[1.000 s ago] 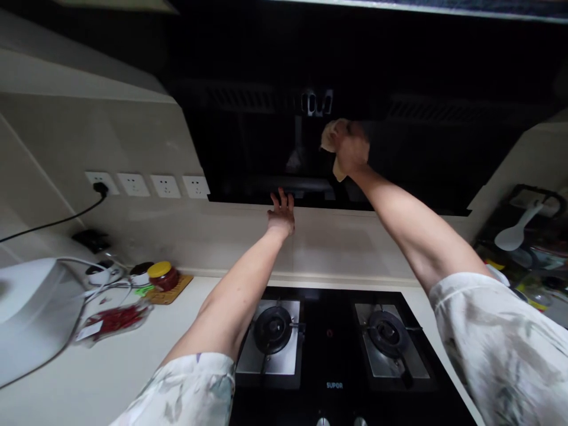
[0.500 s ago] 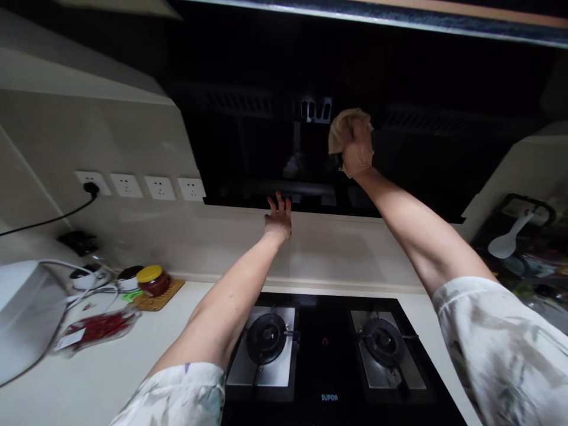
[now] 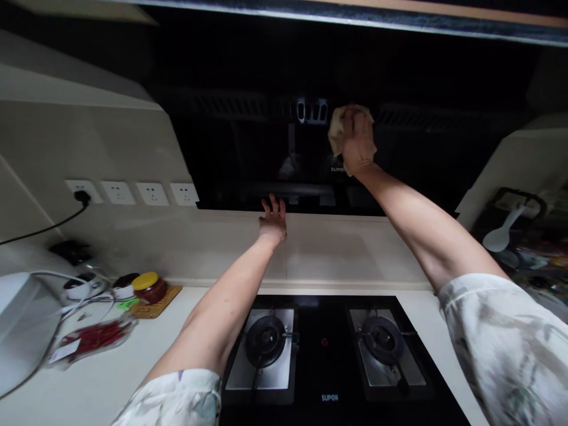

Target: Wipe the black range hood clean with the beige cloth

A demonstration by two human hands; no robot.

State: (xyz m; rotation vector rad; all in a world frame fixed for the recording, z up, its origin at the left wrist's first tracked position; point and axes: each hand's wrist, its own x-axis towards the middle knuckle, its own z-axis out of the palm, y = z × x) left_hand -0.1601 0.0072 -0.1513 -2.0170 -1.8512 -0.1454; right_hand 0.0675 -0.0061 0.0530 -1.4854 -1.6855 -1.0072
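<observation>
Cloth (image 3: 336,133): on front panel of hood (image 3: 248,154), just R of silver slots (image 3: 312,110), partly over brand lettering (image 3: 337,170). R hand (image 3: 358,139) on top of cloth, fingers bunched, holding it to panel. L hand (image 3: 273,222): fingers spread, tips at hood's lower edge; can't tell if bearing wt. Below: hob (image 3: 310,361), L burner (image 3: 265,342) & R burner (image 3: 383,340), nothing held there. Far L: yellow-lid jar (image 3: 149,290) on board (image 3: 165,303), bag w/ red contents (image 3: 95,342) nearby on ctr (image 3: 119,384); wall sockets (image 3: 152,194) above, leftmost w/ plug (image 3: 82,197). Far R: white spoon (image 3: 497,239).
</observation>
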